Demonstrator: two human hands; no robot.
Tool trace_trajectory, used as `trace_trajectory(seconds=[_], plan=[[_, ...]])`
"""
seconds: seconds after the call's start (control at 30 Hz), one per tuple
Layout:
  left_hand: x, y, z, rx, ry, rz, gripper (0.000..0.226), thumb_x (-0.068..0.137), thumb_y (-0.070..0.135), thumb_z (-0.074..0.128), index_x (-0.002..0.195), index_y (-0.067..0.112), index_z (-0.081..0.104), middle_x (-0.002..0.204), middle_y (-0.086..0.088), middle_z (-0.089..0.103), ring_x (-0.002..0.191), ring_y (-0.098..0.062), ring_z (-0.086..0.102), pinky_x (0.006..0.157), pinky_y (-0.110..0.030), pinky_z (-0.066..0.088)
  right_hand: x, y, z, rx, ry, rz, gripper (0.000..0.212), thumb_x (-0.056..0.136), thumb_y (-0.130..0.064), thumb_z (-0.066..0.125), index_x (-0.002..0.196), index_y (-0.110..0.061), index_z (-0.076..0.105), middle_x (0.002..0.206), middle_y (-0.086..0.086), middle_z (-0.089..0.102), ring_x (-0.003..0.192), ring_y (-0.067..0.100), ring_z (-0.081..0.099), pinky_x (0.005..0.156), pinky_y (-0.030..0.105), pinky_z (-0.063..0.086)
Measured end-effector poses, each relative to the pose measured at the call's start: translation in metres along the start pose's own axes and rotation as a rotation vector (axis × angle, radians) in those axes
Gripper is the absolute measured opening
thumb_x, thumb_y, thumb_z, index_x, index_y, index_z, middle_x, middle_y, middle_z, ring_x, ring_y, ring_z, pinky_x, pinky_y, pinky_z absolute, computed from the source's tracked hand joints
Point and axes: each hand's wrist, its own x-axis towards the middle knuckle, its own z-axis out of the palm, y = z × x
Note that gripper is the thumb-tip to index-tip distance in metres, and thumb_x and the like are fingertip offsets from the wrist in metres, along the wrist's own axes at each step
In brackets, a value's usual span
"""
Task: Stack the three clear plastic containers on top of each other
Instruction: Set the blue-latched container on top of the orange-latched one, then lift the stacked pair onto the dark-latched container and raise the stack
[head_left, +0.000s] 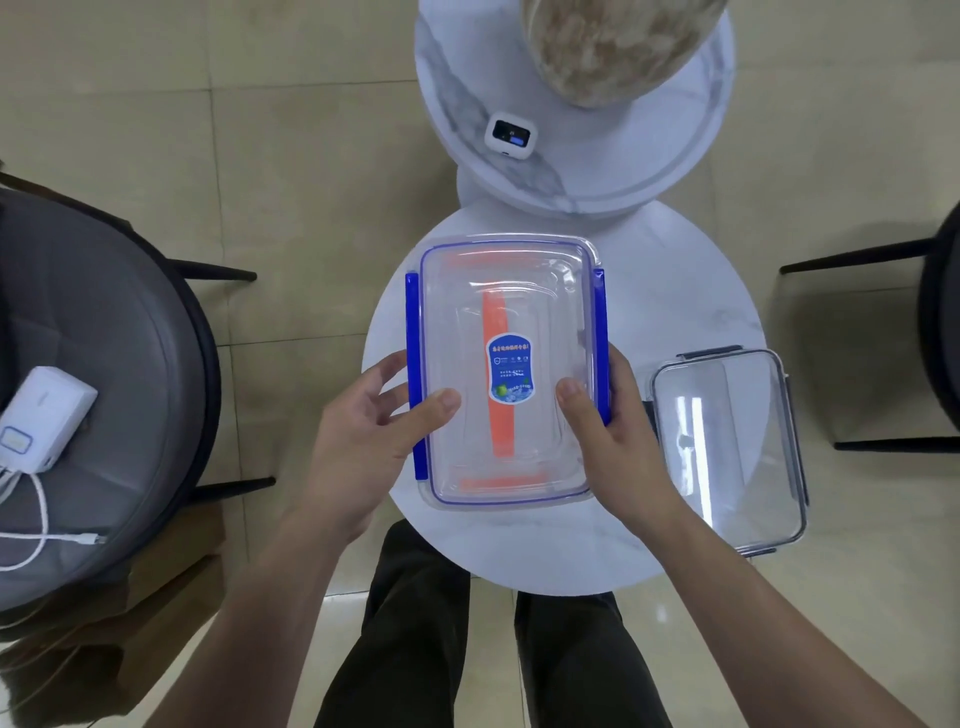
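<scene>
A clear container with blue side clips (540, 312) and a blue label sits over the middle of the round white table (675, 291). Through its clear lid I see orange parts of another container underneath, so it seems to rest on that one. My left hand (363, 431) holds its left edge, thumb on the lid. My right hand (608, 431) grips its right edge, thumb on top. A third clear container with grey clips (727, 452) lies at the table's right edge, partly overhanging it.
A higher marble side table (691, 156) with a stone-like vase (608, 47) and a small white device (509, 135) stands behind. A grey chair (104, 338) at left holds a white power bank (47, 415) and cable. Another chair's dark frame (935, 312) is at right. My legs are below the table.
</scene>
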Motion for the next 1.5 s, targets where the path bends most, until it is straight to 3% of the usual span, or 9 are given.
trace_trajectory(seconds=[0.13,0.3,0.53,0.8,0.93,1.07,1.27,1.5], plan=[[-0.012,0.01,0.024,0.019,0.021,-0.002,0.075,0.066,0.041,0.085,0.135,0.03,0.058,0.117,-0.001,0.078,0.102,-0.023,0.077,0.078,-0.046,0.065,-0.009,-0.009,-0.02,-0.007,0.021,-0.012,0.056,0.091,-0.045,0.061,0.142,-0.029,0.044,0.119,-0.021,0.067,0.109,0.001,0.068,0.069,0.017,0.059],[-0.029,0.028,0.053,0.049,0.041,0.025,0.08,0.062,0.045,0.085,0.136,0.031,0.057,0.118,0.0,0.077,0.102,-0.021,0.077,0.078,-0.045,0.066,-0.019,-0.025,-0.047,-0.014,0.042,-0.023,0.051,0.093,-0.046,0.06,0.141,-0.037,0.046,0.127,-0.014,0.065,0.113,0.005,0.067,0.073,0.022,0.061],[-0.044,0.041,0.096,0.073,0.031,0.054,0.072,0.062,0.045,0.083,0.129,0.037,0.059,0.118,0.002,0.076,0.099,-0.016,0.077,0.065,-0.031,0.065,-0.029,-0.043,-0.089,-0.003,0.06,-0.091,0.047,0.094,-0.041,0.061,0.139,-0.035,0.048,0.119,-0.024,0.068,0.109,0.001,0.068,0.072,0.016,0.059],[-0.051,0.027,0.151,0.049,-0.019,0.037,0.056,0.059,0.045,0.083,0.11,0.046,0.061,0.105,0.013,0.079,0.091,-0.005,0.077,0.055,-0.023,0.061,-0.042,-0.051,-0.147,0.066,0.05,-0.095,0.039,0.092,-0.035,0.062,0.13,-0.036,0.052,0.118,-0.015,0.07,0.109,0.012,0.072,0.068,0.023,0.061],[-0.051,0.013,0.178,0.035,-0.046,0.012,0.056,0.065,0.039,0.085,0.115,0.044,0.061,0.105,0.017,0.077,0.094,-0.004,0.076,0.057,-0.024,0.061,-0.05,-0.047,-0.178,0.049,0.089,-0.089,0.038,0.092,-0.034,0.064,0.129,-0.032,0.055,0.121,-0.003,0.07,0.106,0.016,0.074,0.068,0.024,0.061],[-0.053,-0.001,0.204,0.039,-0.055,-0.031,0.071,0.066,0.036,0.086,0.131,0.037,0.058,0.111,0.01,0.077,0.097,-0.006,0.076,0.062,-0.029,0.064,-0.057,-0.039,-0.208,0.047,0.089,-0.07,0.046,0.094,-0.033,0.065,0.137,-0.026,0.05,0.12,-0.006,0.072,0.104,0.016,0.074,0.068,0.025,0.062],[-0.058,-0.016,0.234,0.067,-0.072,-0.062,0.09,0.061,0.042,0.087,0.142,0.034,0.05,0.126,0.003,0.07,0.107,-0.019,0.074,0.079,-0.039,0.065,-0.063,-0.03,-0.24,0.03,0.114,-0.084,0.043,0.09,-0.031,0.066,0.132,-0.028,0.058,0.119,-0.006,0.073,0.103,0.015,0.075,0.068,0.024,0.061],[-0.056,-0.034,0.256,0.055,-0.08,-0.096,0.087,0.058,0.049,0.086,0.136,0.041,0.049,0.119,0.014,0.069,0.099,-0.003,0.073,0.07,-0.026,0.065,-0.062,-0.019,-0.267,-0.022,0.112,-0.06,0.038,0.092,-0.029,0.066,0.13,-0.03,0.061,0.12,-0.003,0.074,0.102,0.014,0.075,0.07,0.022,0.061]])
